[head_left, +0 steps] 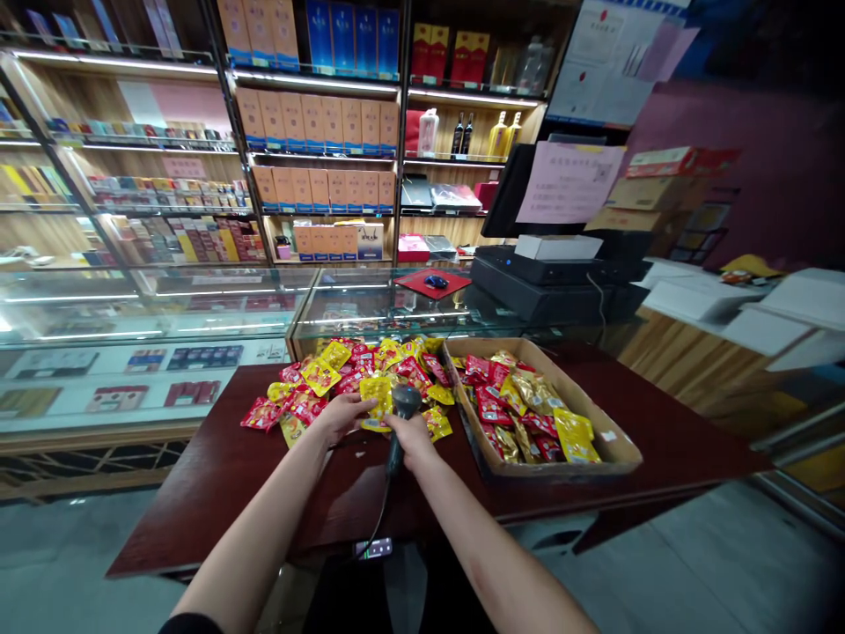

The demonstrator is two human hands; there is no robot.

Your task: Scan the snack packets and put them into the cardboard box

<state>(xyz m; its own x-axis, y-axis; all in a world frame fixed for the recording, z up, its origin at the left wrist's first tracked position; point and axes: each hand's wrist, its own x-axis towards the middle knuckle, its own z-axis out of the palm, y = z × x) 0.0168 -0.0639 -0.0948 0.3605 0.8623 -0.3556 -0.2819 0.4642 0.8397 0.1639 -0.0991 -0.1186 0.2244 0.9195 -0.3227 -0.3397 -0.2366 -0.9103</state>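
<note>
My left hand [341,417] pinches the edge of a yellow snack packet [376,401] in front of the loose pile. Wrapped round the handle of a dark corded barcode scanner [405,402] is my right hand [413,440]. The scanner's head is right beside the yellow packet, and its cable runs down toward the table's front edge. Behind both hands spreads a heap of red and yellow snack packets [307,403]. To the right stands an open cardboard box [620,453] holding more red, yellow and gold packets [492,405].
The dark red table [277,519] meets a glass display counter [257,299] at the back. A computer mouse [436,282] lies on a red mat near a monitor [511,194]. A lit phone-like screen [373,549] sits at the table's front edge. White boxes [700,291] stand at right.
</note>
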